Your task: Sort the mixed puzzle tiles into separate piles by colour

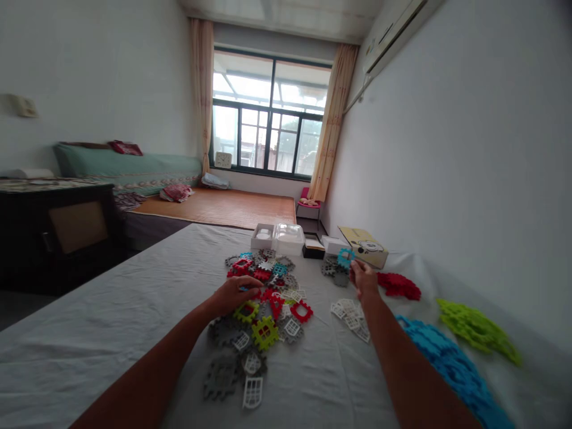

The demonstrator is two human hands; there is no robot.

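A heap of interlocking plastic tiles [268, 298] in grey, red, yellow-green, white and teal lies on the white sheet [111, 322]. My left hand [235, 294] rests curled on the heap, fingers closed around a small piece I cannot make out. My right hand [364, 278] is lifted a little to the right and pinches a teal square tile [345, 257] above a small grey pile [334, 271]. White tiles [351, 314] lie under my right forearm.
Sorted stacks sit to the right: red [399, 285], blue [447, 357], lime green [476, 328]. Small white boxes [279, 237] and a cardboard box [364, 246] stand at the far edge. A wall runs close on the right; a dark cabinet [58, 232] stands left.
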